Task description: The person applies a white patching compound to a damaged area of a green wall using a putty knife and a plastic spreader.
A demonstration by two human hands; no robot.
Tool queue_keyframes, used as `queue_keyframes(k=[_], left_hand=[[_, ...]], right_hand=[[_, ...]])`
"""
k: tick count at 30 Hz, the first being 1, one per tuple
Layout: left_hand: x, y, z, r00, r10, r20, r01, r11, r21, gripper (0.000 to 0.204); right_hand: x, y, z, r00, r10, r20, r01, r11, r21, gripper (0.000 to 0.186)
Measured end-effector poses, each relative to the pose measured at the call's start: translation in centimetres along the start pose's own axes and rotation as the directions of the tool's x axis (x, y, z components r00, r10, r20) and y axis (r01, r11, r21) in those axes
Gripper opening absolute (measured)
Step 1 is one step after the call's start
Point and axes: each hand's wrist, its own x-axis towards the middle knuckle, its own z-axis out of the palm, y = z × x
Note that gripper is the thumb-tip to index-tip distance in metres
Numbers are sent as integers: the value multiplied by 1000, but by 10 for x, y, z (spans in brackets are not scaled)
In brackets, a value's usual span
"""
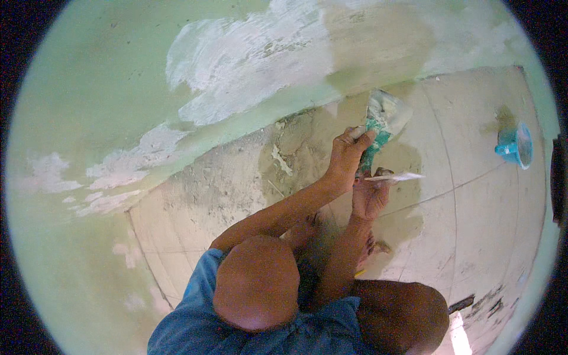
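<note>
My left hand [348, 157] is closed around a wide putty knife [378, 139] with a worn green handle. Its broad blade points up toward the wall and carries pale putty. Just below, my right hand [371, 198] grips a thin, flat plate [402, 176] seen almost edge-on, with white stuff along it; its exact kind is hard to tell. The two hands are close together above the floor, near the foot of the wall.
The green wall [106, 71] bears white putty patches [248, 59]. A light blue container [516, 147] is on the pale tiled floor [485, 207] at the right. Pale crumbs and stains mark the floor by the wall. A dark stick-like piece [461, 305] lies beside my bent knee [408, 313].
</note>
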Motion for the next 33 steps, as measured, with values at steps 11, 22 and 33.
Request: queue_keyframes(k=[11, 22, 33], left_hand=[[38, -27, -15, 846, 284, 451, -515, 652, 557, 33], [61, -68, -211, 822, 150, 550, -488, -313, 815, 49], [-128, -28, -301, 978, 209, 3, 53, -261, 964, 30]], right_hand=[[-5, -40, 2, 991, -132, 0, 131, 985, -111, 19], [1, -46, 0, 986, -115, 117, 116, 993, -1, 17], [2, -32, -11, 999, 15, 47, -12, 998, -62, 23]])
